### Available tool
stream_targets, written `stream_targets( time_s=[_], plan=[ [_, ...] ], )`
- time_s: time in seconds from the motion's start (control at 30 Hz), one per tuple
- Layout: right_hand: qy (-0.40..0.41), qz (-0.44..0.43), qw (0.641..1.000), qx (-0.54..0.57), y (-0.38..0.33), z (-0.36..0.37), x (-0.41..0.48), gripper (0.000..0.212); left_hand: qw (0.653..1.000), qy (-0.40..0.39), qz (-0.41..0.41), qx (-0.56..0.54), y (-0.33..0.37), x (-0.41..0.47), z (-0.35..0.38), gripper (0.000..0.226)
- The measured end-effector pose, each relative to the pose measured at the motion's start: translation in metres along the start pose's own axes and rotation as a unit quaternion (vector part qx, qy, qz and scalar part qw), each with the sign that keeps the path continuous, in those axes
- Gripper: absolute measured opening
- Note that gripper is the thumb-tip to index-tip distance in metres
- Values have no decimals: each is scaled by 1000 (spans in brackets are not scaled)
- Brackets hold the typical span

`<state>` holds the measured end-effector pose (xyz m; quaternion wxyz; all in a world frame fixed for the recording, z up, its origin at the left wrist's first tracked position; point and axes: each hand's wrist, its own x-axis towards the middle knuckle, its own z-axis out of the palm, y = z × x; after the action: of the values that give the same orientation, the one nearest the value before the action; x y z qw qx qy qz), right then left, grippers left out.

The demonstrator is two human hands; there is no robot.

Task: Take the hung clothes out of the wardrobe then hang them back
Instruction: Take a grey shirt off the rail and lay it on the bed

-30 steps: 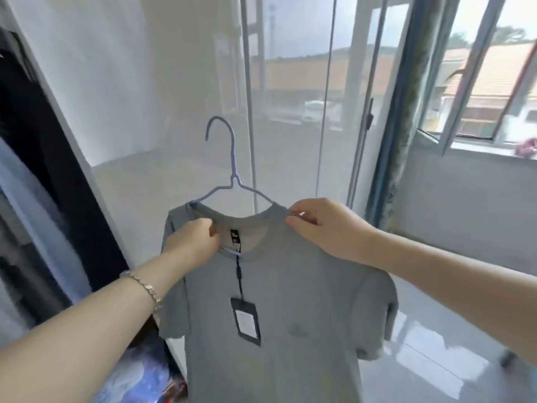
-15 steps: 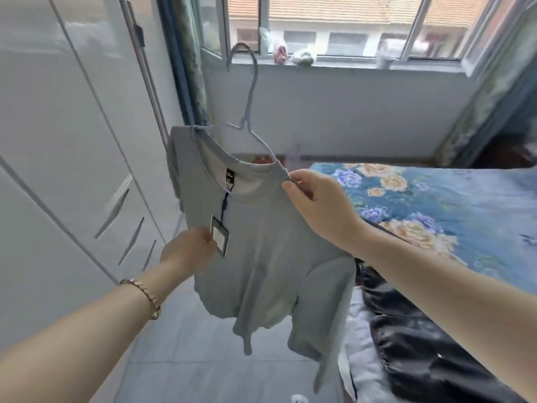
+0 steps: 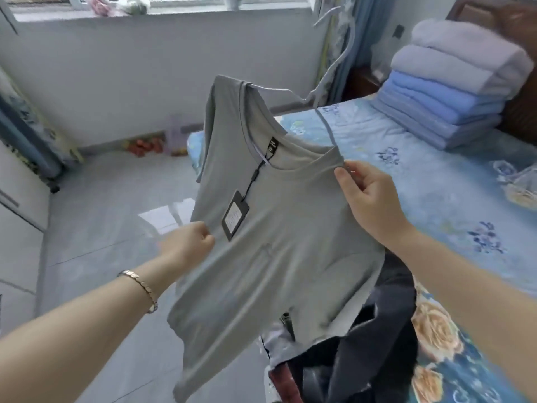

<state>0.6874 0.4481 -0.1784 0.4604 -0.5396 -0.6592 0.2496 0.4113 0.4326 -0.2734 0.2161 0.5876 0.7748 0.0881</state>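
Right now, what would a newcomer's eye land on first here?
The grey T-shirt, held up mid-frame on a pale hanger, with a black tag dangling from its collar. The right hand pinches its shoulder and the left hand grips its side edge. Behind, at upper right, a stack of folded blankets sits on the floral bed.

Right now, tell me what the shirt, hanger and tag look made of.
Shirt: thin, soft knit fabric, matte grey; it drapes and creases easily.
Hanger: thin, smooth and pale blue, probably coated wire or plastic.
Tag: flat and stiff with a black border, likely card.
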Motion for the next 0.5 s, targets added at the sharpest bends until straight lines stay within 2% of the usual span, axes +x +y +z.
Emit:
stream_targets(
  time_s=[0.1,0.37,0.43,0.5],
  plan=[
    [16,36,999,-18,72,-38,19,14,999,-29,20,11,52,27,36,18],
    [18,183,977,-103,286,-94,51,46,995,-96,-8,21,126,90,140,19],
    [12,234,963,-133,342,-96,50,45,993,-111,-19,25,135,107,165,19],
    [2,299,941,-157,393,-90,47,32,991,-124,-28,33,141,125,189,18]
  ],
)
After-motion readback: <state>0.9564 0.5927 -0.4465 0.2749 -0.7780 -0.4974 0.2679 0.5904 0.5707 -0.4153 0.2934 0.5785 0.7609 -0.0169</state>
